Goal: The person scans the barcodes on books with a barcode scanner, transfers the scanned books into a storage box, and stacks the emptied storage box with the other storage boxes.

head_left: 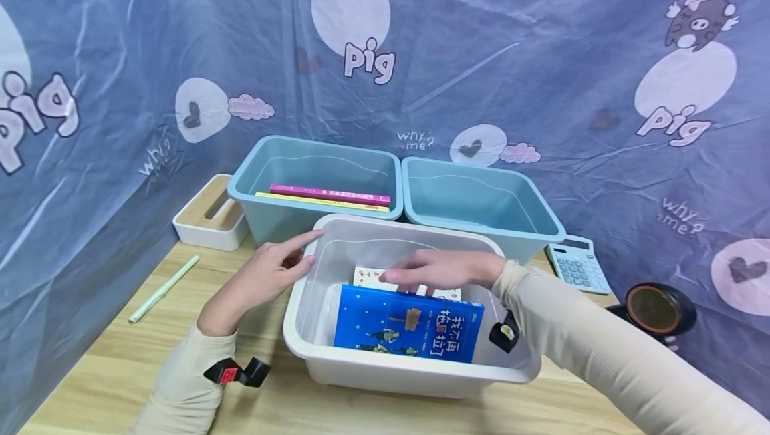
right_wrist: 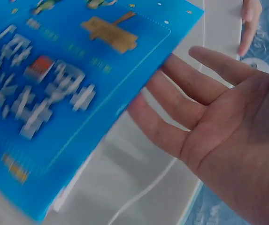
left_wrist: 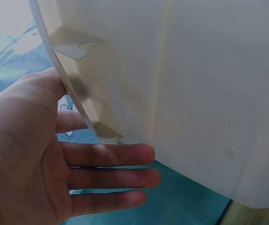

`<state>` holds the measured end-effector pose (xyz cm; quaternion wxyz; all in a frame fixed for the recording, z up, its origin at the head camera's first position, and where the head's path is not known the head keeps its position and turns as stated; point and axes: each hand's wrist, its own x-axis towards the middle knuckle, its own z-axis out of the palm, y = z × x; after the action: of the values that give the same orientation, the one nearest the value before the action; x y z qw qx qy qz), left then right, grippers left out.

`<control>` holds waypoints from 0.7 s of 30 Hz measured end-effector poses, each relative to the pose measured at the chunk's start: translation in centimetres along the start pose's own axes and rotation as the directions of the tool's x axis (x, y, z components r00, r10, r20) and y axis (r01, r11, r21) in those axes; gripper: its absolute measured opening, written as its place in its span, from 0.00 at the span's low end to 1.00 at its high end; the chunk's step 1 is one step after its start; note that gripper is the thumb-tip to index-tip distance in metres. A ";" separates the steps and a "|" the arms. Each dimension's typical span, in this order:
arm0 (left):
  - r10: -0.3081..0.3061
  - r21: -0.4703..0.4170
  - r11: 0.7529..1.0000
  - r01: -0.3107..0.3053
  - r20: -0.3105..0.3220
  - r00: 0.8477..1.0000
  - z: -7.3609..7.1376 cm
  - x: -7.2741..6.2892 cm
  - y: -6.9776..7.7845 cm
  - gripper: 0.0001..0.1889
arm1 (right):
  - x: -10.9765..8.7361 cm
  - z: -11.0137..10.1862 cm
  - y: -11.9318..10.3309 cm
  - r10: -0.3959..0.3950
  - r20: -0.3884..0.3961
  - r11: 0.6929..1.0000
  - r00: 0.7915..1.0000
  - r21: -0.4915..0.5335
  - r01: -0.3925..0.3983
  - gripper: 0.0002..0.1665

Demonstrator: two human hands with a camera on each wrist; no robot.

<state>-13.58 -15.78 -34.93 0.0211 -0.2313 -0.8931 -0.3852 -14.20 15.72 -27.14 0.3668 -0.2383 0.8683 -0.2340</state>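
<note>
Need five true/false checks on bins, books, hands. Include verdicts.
1. The blue book is in the white bin. True.
2. The white bin is the only bin. False: the left teal bin and right teal bin stand behind it.
3. The pink book and yellow book are in the left teal bin. True.
4. Both hands are at the left teal bin. False: the left hand is at the white bin's rim; the right hand reaches into the white bin.
5. The green pen lies on the table. True.

Can see a book in the front bin, left bin (two books inside) and right bin behind, pen at left.
</note>
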 end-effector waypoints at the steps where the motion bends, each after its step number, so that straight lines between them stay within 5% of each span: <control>1: -0.002 -0.002 1.000 0.002 0.002 1.000 0.0 0.0 0.0 0.27 | -0.4 -0.1 0.3 -0.010 0.004 1.000 1.000 -0.008 0.011 0.41; 7: -0.014 -0.005 1.000 0.014 0.002 1.000 0.0 -0.1 0.1 0.27 | -2.3 0.1 1.5 -0.136 0.025 0.986 0.990 -0.091 0.138 0.31; 21: -0.015 -0.012 1.000 0.015 0.005 1.000 0.2 -0.1 0.1 0.27 | -3.8 0.5 2.6 -0.239 0.119 0.953 0.964 -0.162 0.256 0.42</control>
<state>-13.40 -15.63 -35.03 0.0146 -0.2257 -0.8926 -0.3899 -12.10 19.87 -26.98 0.3544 -0.3879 0.8297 -0.1887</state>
